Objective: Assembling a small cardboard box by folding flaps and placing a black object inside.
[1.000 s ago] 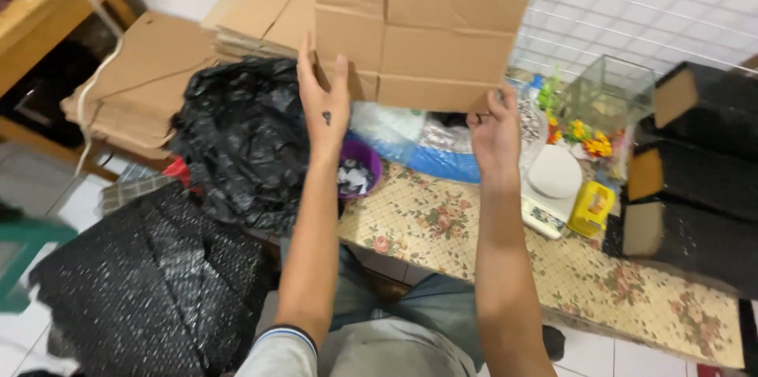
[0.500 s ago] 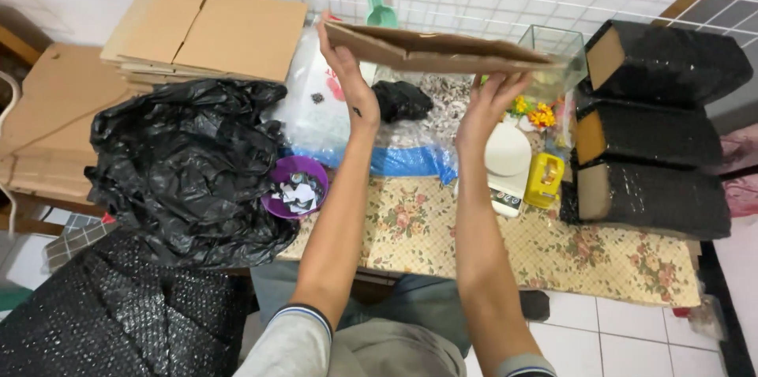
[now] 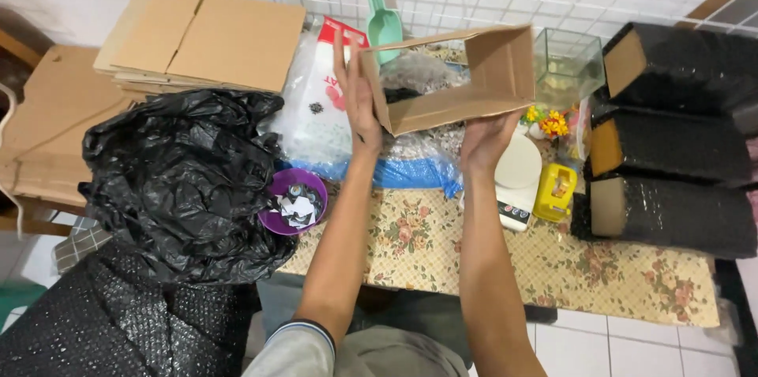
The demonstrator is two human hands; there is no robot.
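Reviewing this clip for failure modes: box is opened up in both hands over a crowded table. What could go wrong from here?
1. The cardboard box is held only by flat palms, left hand on one end and right hand underneath; it could fold back or slip.
2. It hangs right beside the glass tank and green scoop; a swing might knock them.
3. A drop would likely land on the white scale or the bubble wrap below.
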